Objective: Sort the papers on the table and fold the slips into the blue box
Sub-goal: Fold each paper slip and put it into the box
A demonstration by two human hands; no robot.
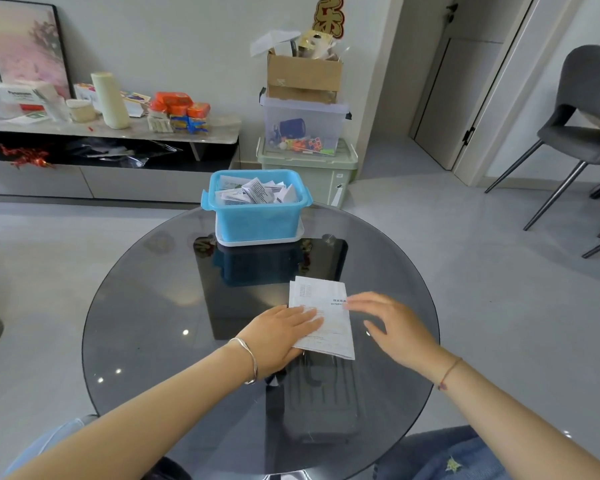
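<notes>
A person sits at a round, dark glass table (pixel 153 306), both forearms reaching in from below. A folded sheet of paper (pixel 321 296) lies flat near the table's middle, just in front of them. The left hand (pixel 281 332) rests open on its left half, fingers straight and pressing it down. The right hand (pixel 392 323) is open too, fingers extended, their tips at the sheet's right edge; motion blur hides whether they touch it. The blue box (pixel 257 216) stands at the far side of the table on a white tray (pixel 257 241), well apart from the sheet and already holding a loose heap of folded slips (pixel 257 194). The step looks like creasing or flattening a fold. To do it well, the left palm should pin the paper while the right hand lines up the edges and runs firmly along the crease, since glass is slick and the sheet could slide. It probably needs another fold to sit neatly in the box. The sheet carries fine print and a dark heading by the right fingertips, too small to read. A white carton (pixel 21 93) on the shelf (pixel 118 128) behind bears a dark word I cannot make out, and a red and gold cut-out character (pixel 329 19) hangs on the wall.
</notes>
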